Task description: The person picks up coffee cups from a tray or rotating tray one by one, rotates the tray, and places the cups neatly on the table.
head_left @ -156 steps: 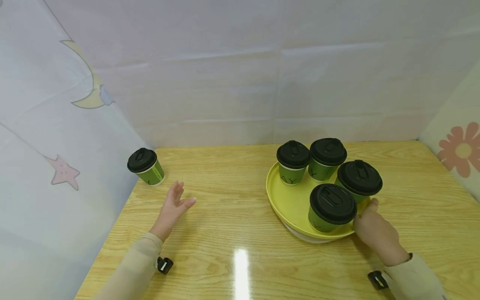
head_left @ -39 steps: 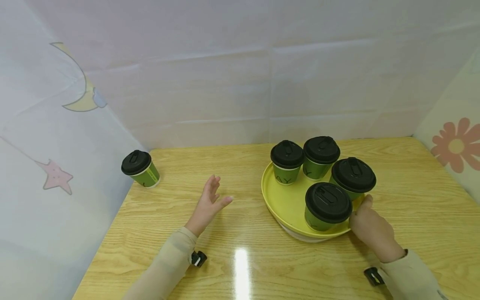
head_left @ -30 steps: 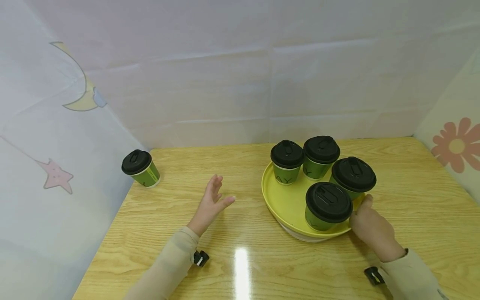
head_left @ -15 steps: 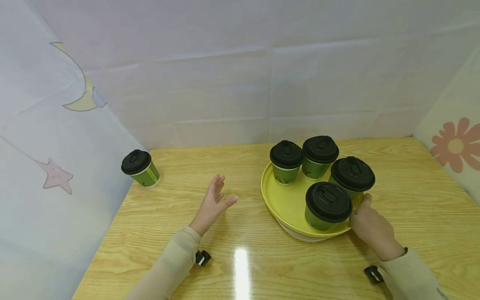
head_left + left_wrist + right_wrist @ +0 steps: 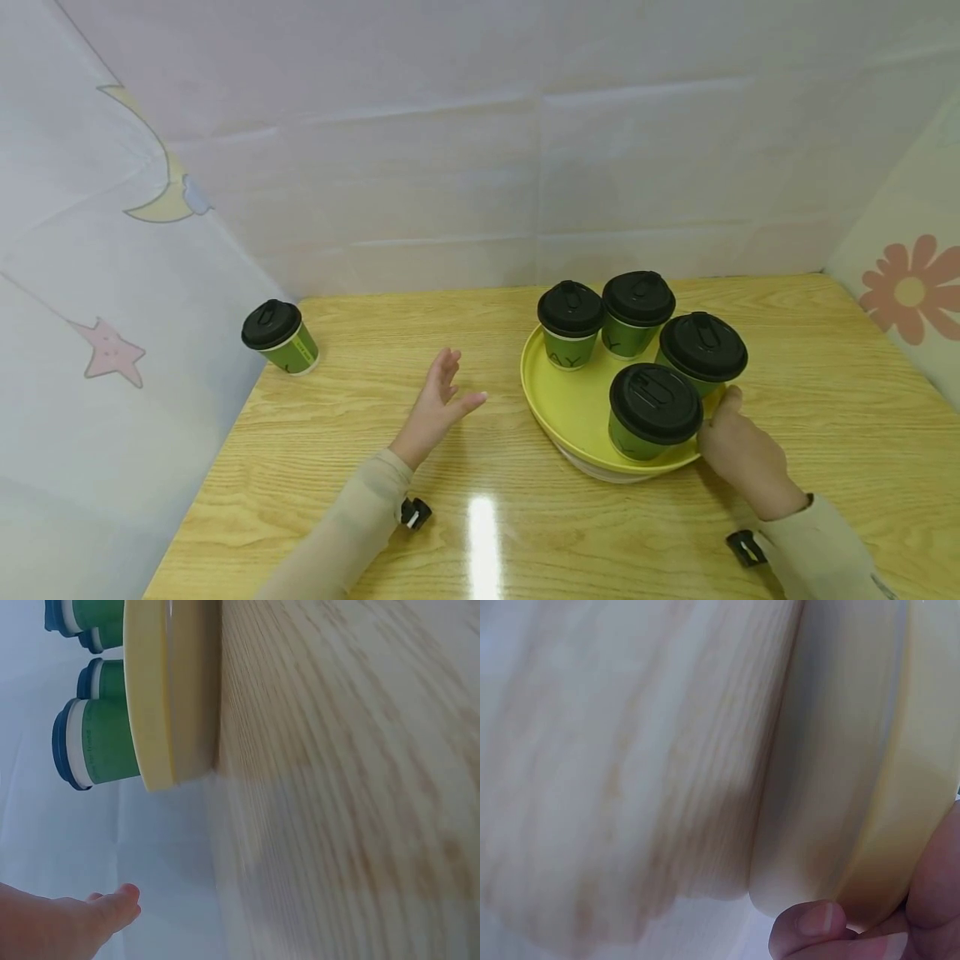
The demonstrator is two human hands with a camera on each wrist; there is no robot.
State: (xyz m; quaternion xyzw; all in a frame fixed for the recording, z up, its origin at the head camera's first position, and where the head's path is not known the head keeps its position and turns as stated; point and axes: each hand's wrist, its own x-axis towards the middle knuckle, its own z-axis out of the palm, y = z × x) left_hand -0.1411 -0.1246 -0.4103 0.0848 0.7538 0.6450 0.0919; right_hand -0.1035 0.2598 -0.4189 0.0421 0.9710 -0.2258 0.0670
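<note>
In the head view, your right hand [image 5: 746, 458] clamps the rim of a yellow tray [image 5: 566, 404] right of centre, where four black-lidded green cups [image 5: 654, 412] stand upright. Your left hand [image 5: 437, 410], fingers and thumb apart, hovers over the table [image 5: 600, 533] near the middle of the frame; a fifth cup [image 5: 285, 340] stands at left. The left wrist view shows tray and cups at upper left, your left hand below, apart from them. In the right wrist view, your fingers [image 5: 806, 922] curl at the tray's rim, lower right.

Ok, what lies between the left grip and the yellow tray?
In the head view, just a bare stretch of wooden table lies between the left grip and the yellow tray.
</note>
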